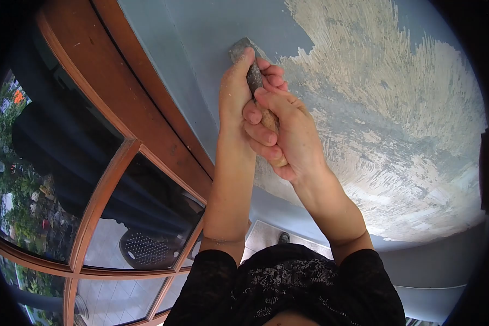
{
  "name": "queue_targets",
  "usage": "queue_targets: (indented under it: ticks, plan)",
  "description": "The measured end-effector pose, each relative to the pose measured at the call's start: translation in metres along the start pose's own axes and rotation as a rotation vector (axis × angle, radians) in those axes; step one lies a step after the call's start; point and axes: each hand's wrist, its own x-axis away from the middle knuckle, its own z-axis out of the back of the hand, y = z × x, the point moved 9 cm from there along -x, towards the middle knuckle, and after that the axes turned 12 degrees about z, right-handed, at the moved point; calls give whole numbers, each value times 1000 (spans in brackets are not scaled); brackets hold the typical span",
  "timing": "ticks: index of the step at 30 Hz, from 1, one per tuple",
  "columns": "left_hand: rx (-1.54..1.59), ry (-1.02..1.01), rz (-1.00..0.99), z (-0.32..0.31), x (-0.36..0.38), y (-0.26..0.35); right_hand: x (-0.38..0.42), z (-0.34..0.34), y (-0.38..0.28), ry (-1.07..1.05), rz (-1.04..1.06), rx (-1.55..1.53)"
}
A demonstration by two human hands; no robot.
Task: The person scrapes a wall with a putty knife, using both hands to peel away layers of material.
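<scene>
A scraper (254, 80) with a worn grey metal blade and a wooden handle (270, 120) is held up against the wall. My right hand (296, 127) is wrapped round the handle, with its fingers curled over it. Higher up, my left hand (234, 87) grips the metal part, its thumb laid along the blade and its fingertips showing on the far side. The blade's tip touches or nearly touches the grey-blue painted wall (201, 32). Right of the hands spreads a large scraped patch (375, 108), pale and streaky with ragged edges.
A brown wooden frame (119, 81) with glass panes runs along the left, close to my left forearm. The glass shows dark cloth, a perforated dark chair back (144, 250) and greenery. Below are floor tiles (258, 236) and part of a shoe (284, 237).
</scene>
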Motion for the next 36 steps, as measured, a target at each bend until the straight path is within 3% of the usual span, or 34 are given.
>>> queue_targets:
  ticks: [6, 12, 19, 25, 32, 36]
  plan:
    - [-87, -52, -5, -1, 4, -7, 12, 6, -5, 103, 30, -46]
    - [-21, 15, -41, -1, -1, 8, -7, 0, -3, 4, -3, -14]
    - [-121, -39, -24, -1, -6, 2, 1, 2, -9, 26, 18, -26]
    - [-19, -3, -90, 1, -12, 21, -15, -5, -3, -5, 10, 35]
    - [-161, -41, 64, 7, 10, -48, 44, 36, -2, 145, 29, 9]
    - [-159, -22, 61, 5, 16, -57, 53, 43, -5, 181, 32, -1]
